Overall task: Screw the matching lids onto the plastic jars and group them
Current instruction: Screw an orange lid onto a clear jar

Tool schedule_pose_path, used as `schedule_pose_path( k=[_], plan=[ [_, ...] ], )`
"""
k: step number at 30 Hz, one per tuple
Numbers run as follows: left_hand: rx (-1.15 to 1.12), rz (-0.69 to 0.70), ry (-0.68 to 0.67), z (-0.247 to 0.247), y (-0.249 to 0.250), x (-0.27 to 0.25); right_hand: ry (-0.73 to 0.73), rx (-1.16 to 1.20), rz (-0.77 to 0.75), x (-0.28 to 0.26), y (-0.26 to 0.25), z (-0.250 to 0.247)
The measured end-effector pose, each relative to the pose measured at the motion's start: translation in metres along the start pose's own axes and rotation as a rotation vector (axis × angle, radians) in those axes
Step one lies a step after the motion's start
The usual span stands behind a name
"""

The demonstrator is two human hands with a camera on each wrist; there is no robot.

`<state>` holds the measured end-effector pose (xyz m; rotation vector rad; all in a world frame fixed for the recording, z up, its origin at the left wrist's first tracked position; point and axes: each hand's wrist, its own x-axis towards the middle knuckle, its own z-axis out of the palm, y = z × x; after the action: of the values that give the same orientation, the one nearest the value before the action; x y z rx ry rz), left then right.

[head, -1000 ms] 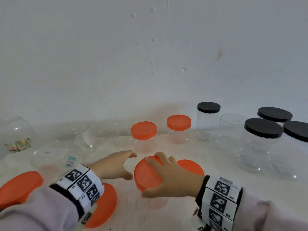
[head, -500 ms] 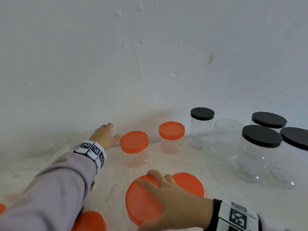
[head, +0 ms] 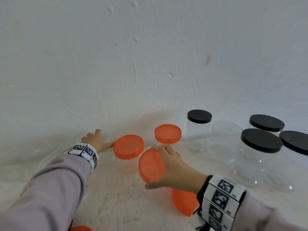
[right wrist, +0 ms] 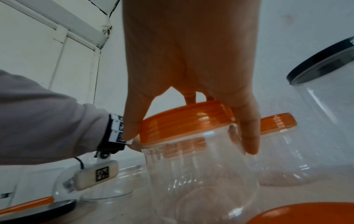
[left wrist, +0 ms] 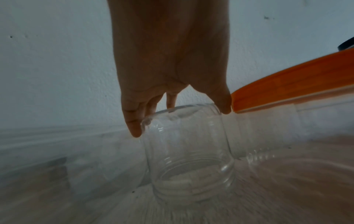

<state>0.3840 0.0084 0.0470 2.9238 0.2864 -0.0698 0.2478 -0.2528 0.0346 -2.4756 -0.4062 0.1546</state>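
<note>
My right hand (head: 166, 165) grips the orange lid (right wrist: 187, 121) of a clear jar (right wrist: 199, 174) and holds it tilted beside two upright orange-lidded jars (head: 128, 146) (head: 168, 134). The thumb sits on the left of the lid and the fingers on the right, as the right wrist view shows. My left hand (head: 96, 140) reaches to the wall. There it holds the far end of a lidless clear jar (left wrist: 187, 151) that lies on its side with its mouth toward the wrist camera. A loose orange lid (head: 183, 204) lies under my right wrist.
Several black-lidded clear jars (head: 260, 144) and one open clear jar (head: 223, 140) stand at the right. Another orange lid (head: 81, 228) shows at the bottom edge. The white wall (head: 150, 64) closes the back of the table.
My left hand went from the front of the table to the wall and took hold of the lying jar. My right hand carried the orange-lidded jar away from me, tilted, toward the other orange-lidded jars.
</note>
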Motion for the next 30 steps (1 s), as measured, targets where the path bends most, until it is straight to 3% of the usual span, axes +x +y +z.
schedule_pose_path(
  k=[4, 10, 18, 24, 30],
  plan=[
    [-0.069, 0.019, 0.064, -0.005, -0.007, -0.003, 0.015, -0.034, 0.065, 0.013, 0.006, -0.006],
    [-0.224, 0.035, 0.299, -0.031, -0.012, -0.021, 0.009, -0.061, 0.127, 0.025, 0.014, -0.010],
    [-0.579, 0.115, 0.505, -0.048, -0.020, -0.060, -0.062, -0.102, 0.223, 0.022, 0.018, -0.017],
    [-0.818, 0.108, 0.463, -0.038, -0.020, -0.103, -0.111, -0.202, 0.334, -0.002, 0.029, -0.023],
    [-0.963, 0.054, 0.247, -0.017, -0.007, -0.145, -0.330, -0.369, 0.404, -0.025, 0.038, -0.017]
  ],
)
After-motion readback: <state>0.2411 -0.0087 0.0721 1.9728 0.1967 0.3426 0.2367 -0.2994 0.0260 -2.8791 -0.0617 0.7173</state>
